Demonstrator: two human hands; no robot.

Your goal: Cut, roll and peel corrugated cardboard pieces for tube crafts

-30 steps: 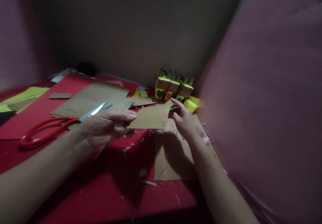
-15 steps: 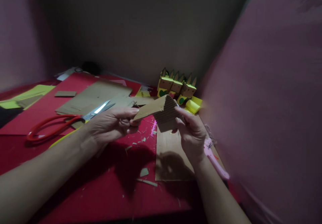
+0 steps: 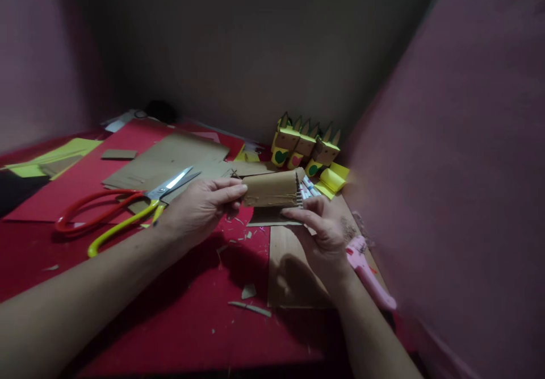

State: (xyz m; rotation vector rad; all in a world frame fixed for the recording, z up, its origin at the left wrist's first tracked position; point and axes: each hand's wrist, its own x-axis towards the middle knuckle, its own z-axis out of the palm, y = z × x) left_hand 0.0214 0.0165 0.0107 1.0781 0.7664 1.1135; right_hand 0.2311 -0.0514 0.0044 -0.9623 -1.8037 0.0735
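Note:
A small folded piece of corrugated cardboard (image 3: 270, 190) is held up between both hands, its ridged edge toward the right. My left hand (image 3: 202, 205) pinches its left end between thumb and fingers. My right hand (image 3: 321, 231) grips the right end, one finger reaching along the lower flap. Behind the right hand lie some white and blue marker-like sticks (image 3: 310, 186). Scissors (image 3: 164, 188) with one red and one yellow handle lie opened beside the left forearm. A flat cardboard sheet (image 3: 285, 282) rests beneath the right hand.
Several cardboard figures with pointed tops (image 3: 304, 143) stand at the back, near a yellow paper roll (image 3: 332, 179). A pink glue gun-like tool (image 3: 368, 277) lies at right by the pink wall. Red paper (image 3: 46, 200), a cardboard sheet (image 3: 170, 154) and scraps (image 3: 249, 291) cover the red table.
The cardboard has been turned, so its long glue-streaked face now shows and a lower flap hangs beneath. My right hand has shifted lower on it. The view has moved slightly.

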